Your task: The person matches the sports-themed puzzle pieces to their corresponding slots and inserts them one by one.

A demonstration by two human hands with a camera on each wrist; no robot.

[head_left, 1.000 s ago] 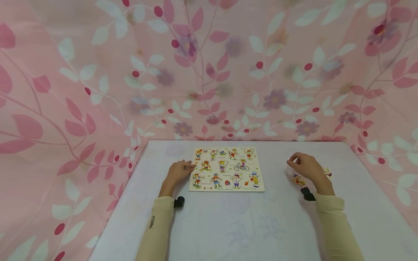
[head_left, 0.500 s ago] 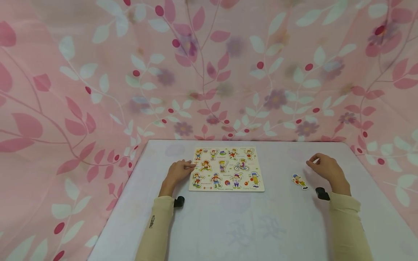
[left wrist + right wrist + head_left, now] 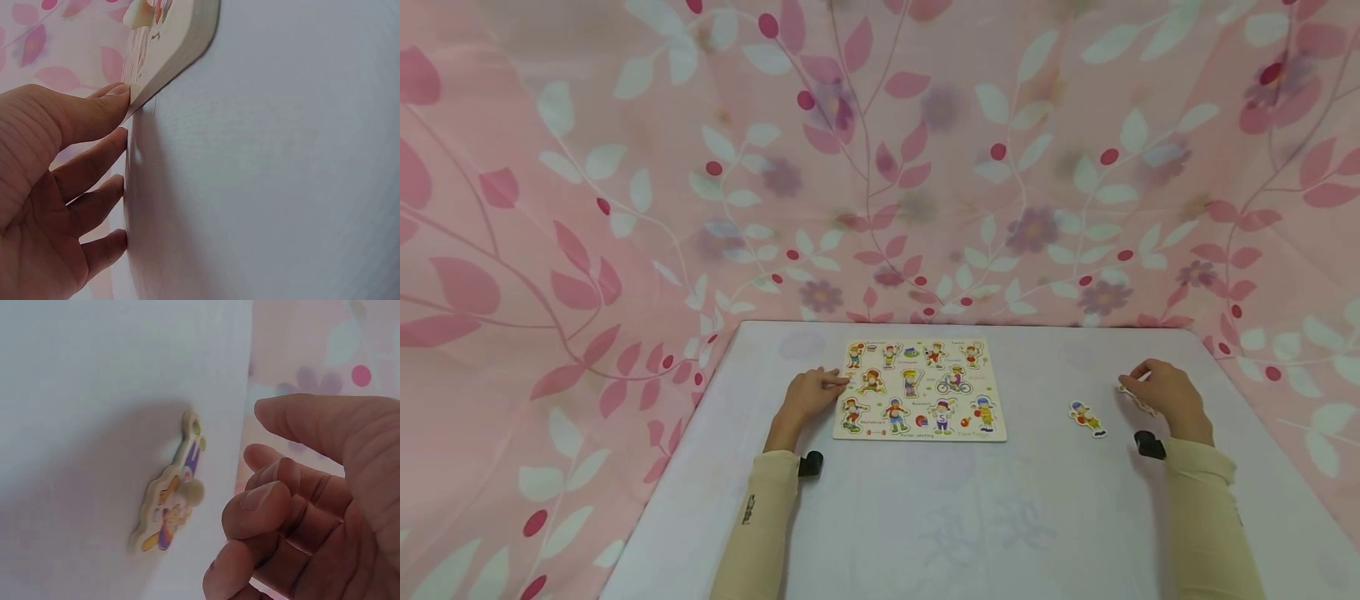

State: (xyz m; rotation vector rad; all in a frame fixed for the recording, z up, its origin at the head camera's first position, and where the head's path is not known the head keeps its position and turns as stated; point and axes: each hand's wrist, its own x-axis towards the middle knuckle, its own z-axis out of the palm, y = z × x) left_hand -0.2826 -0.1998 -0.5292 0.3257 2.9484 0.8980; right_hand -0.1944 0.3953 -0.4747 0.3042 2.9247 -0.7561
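A wooden peg puzzle board (image 3: 887, 408) with cartoon children playing sports lies flat on the table. My left hand (image 3: 812, 394) is at its left edge; in the left wrist view the thumb touches the board's corner (image 3: 181, 53) and the other fingers rest on the table. On the right, my right hand (image 3: 1165, 392) hovers with loosely curled fingers and holds nothing. Close in front of those fingers lies a puzzle piece (image 3: 172, 487) with a round knob, a purple and yellow figure on it. In the head view the hand partly covers this piece (image 3: 1138, 402).
Another puzzle piece (image 3: 1087, 419), a figure in a blue cap, lies between the board and my right hand. A white cloth covers the table (image 3: 925, 517). Behind it hangs a pink floral curtain (image 3: 880, 167).
My right hand has moved right, away from the blue-capped piece, and is now over the other piece. The left hand and the board have stayed put.
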